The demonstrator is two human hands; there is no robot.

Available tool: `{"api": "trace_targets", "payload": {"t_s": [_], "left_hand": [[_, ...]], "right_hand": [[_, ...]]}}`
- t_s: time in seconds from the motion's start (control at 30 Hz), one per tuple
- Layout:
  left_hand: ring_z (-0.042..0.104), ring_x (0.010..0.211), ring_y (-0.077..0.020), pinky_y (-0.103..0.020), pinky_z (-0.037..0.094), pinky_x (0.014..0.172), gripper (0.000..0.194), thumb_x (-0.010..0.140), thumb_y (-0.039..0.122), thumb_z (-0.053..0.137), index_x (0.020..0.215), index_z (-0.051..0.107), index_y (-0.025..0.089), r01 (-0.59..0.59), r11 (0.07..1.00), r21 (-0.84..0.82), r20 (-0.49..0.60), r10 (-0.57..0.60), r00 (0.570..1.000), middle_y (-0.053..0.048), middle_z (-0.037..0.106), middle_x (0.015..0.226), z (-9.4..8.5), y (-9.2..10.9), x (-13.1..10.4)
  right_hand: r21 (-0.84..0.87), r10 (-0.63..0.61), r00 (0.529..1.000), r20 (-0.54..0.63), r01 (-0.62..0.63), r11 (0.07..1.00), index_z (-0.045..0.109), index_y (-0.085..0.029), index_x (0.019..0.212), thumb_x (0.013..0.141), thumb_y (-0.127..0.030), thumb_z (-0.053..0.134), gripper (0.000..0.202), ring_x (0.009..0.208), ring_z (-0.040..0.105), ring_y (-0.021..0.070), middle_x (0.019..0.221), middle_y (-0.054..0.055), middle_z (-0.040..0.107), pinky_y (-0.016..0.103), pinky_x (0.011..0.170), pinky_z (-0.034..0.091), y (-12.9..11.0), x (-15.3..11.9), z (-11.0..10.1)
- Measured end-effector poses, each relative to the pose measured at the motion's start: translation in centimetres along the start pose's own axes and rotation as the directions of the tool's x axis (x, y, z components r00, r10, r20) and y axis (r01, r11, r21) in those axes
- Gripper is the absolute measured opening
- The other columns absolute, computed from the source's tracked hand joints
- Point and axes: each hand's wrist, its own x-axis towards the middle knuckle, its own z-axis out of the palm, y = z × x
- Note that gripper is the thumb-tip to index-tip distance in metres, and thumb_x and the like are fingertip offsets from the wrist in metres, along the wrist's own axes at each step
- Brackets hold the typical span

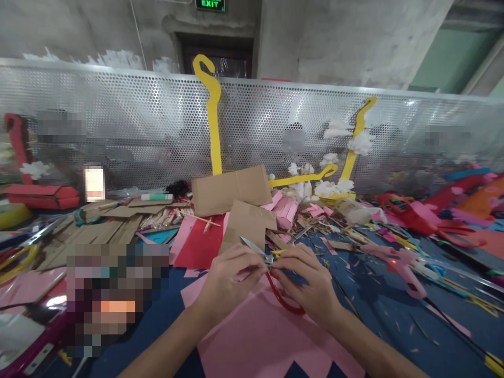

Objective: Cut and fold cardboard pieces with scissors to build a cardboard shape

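My left hand and my right hand meet at the fingertips over a sheet of pink paper. Both hands are closed in a pinch; whatever small thing is between the fingertips cannot be made out. Behind and beneath the fingers is a pair of scissors with a red handle and metal blades, partly covered by my hands. Whether my fingers touch the scissors cannot be told. A piece of brown cardboard and red paper lie just beyond my left hand.
A cardboard box with a tall yellow hook-ended strip stands ahead. At right lies a pink glue gun with a cord. Cardboard strips pile up at left. A perforated metal panel closes off the table's back.
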Motion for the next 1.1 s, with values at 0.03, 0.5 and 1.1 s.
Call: {"api": "trace_targets", "payload": {"t_s": [0.03,0.5,1.1], "left_hand": [[0.061,0.079,-0.0153,-0.028,0.047,0.073,0.010,0.090,0.015,0.064,0.082,0.069,0.019,-0.003,1.000,0.008,0.003,0.003,1.000,-0.002,0.070,0.083,0.0,0.0,0.0],[0.061,0.082,-0.0161,-0.028,0.049,0.074,0.007,0.089,0.015,0.065,0.087,0.070,0.020,-0.071,0.997,0.022,-0.046,0.072,0.996,-0.004,0.070,0.087,-0.2,-0.6,0.0],[0.063,0.082,-0.0159,-0.028,0.049,0.074,0.004,0.087,0.017,0.068,0.088,0.071,0.020,-0.096,0.992,0.083,-0.063,0.101,0.993,-0.004,0.071,0.087,0.0,-0.9,-0.1]], "right_hand": [[0.000,-0.004,1.000,0.008,0.004,1.000,0.070,-0.024,0.092,0.087,-0.012,0.068,0.014,0.083,0.064,0.0213,0.087,0.005,0.072,0.038,0.076,0.048,0.0,0.0,0.0],[-0.039,0.011,0.999,-0.039,-0.012,0.999,0.067,-0.026,0.093,0.087,-0.011,0.066,0.016,0.085,0.064,0.0235,0.088,0.005,0.072,0.042,0.078,0.048,0.3,-0.3,-0.2],[-0.113,-0.004,1.000,0.009,0.005,0.994,0.062,-0.023,0.095,0.090,-0.009,0.062,0.015,0.088,0.062,0.0214,0.092,0.005,0.071,0.039,0.081,0.044,0.1,-0.3,-0.2]]}}
